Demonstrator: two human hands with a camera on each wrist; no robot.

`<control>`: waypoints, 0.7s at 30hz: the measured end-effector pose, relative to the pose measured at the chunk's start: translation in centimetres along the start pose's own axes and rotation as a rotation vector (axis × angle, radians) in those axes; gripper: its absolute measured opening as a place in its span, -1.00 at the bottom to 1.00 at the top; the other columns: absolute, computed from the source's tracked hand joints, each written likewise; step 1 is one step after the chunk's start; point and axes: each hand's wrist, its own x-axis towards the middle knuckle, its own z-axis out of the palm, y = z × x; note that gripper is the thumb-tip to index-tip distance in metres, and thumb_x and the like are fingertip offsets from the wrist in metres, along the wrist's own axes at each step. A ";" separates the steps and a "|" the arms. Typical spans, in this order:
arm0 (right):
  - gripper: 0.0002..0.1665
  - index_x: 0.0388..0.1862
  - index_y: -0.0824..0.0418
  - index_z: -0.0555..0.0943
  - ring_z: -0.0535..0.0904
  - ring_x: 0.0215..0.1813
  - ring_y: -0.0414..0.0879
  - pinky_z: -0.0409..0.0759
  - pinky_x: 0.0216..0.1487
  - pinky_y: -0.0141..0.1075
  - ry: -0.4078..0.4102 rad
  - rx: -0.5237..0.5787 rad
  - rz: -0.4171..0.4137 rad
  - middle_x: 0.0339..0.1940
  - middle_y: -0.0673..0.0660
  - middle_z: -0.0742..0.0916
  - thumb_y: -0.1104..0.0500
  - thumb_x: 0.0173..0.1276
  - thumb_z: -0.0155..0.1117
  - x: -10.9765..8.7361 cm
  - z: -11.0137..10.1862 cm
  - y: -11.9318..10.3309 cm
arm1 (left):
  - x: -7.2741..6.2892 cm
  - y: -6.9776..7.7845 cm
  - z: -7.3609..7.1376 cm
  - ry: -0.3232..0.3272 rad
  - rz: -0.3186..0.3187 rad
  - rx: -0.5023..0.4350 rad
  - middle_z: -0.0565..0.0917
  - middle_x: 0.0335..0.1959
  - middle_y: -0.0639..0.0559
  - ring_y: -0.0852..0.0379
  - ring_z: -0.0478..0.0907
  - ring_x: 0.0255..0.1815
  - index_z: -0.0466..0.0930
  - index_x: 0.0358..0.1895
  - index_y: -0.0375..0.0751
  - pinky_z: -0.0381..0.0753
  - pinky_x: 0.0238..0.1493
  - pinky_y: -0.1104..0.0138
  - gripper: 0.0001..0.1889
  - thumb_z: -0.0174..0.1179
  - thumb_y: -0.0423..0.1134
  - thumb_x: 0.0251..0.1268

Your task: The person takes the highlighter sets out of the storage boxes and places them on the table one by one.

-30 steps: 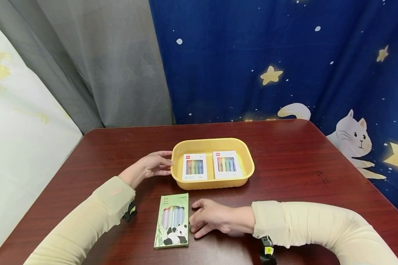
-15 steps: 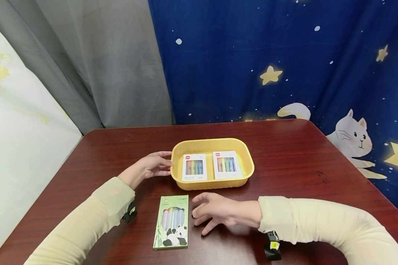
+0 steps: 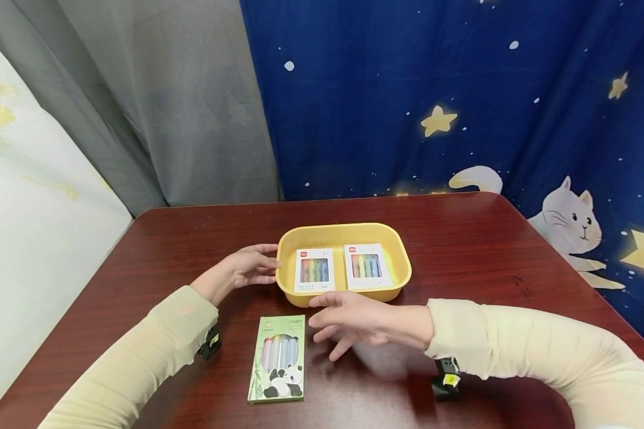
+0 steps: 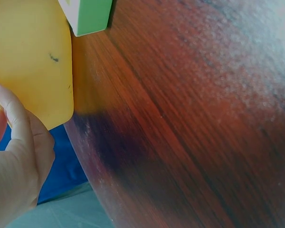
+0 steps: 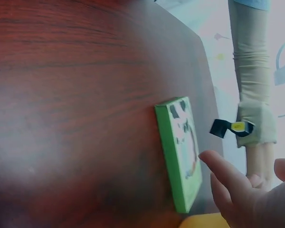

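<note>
A yellow plastic bin stands in the middle of the table, holding two white boxes, one on the left and one on the right, whose windows show coloured sticks. At the bin's left end, my left hand grips the rim; the left wrist view shows its fingertips there. In front of the bin lies a green panda-printed box with a window of coloured pens. Just right of that box, my right hand hovers with spread fingers, holding nothing and overlapping the bin's front wall in the head view.
The dark red wooden table carries everything. Behind it hang a grey curtain and a blue starry one. Each sleeve bears a black strap mount near the wrist.
My right hand has moved away from the panda box, up toward the bin's front, and its fingers have spread. The left hand, bin and white boxes stay put.
</note>
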 end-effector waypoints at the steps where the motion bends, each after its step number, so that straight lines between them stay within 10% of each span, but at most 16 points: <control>1: -0.30 0.29 0.41 0.16 0.52 0.06 0.21 0.65 -0.31 -0.03 -0.001 -0.003 -0.002 0.11 0.35 0.51 0.24 0.21 0.14 0.0 0.0 -0.3 | 0.0 0.0 0.0 0.000 -0.001 0.001 0.48 -0.21 -0.12 0.16 0.52 -0.39 0.02 0.40 -0.20 0.66 -0.33 0.34 -0.34 0.05 -0.47 0.25; 21: -0.36 0.34 0.23 0.20 0.46 0.15 0.23 0.60 -0.19 0.10 0.105 -0.020 -0.041 0.24 0.28 0.42 0.17 0.29 0.11 0.4 -2.0 -6.1 | 0.0 0.2 0.1 0.015 -0.027 -0.005 0.46 -0.18 -0.14 0.15 0.52 -0.39 0.07 0.38 -0.15 0.66 -0.34 0.35 -0.38 0.03 -0.46 0.27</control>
